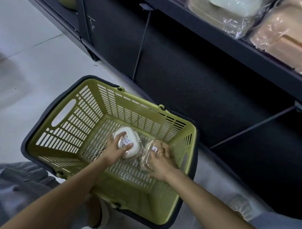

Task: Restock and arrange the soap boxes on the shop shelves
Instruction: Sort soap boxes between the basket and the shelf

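A green slotted shopping basket (73, 128) sits on the pale floor (28, 60) before dark shelving. Inside, the left hand (116, 150) grips a white soap box (130, 144) with a printed label, fingers curled over its top. Just right, the right hand (159, 162) closes on a tan soap box in clear wrap (149, 149). Far right, the upper shelf (253, 54) carries wrapped beige and peach soap boxes (280, 33).
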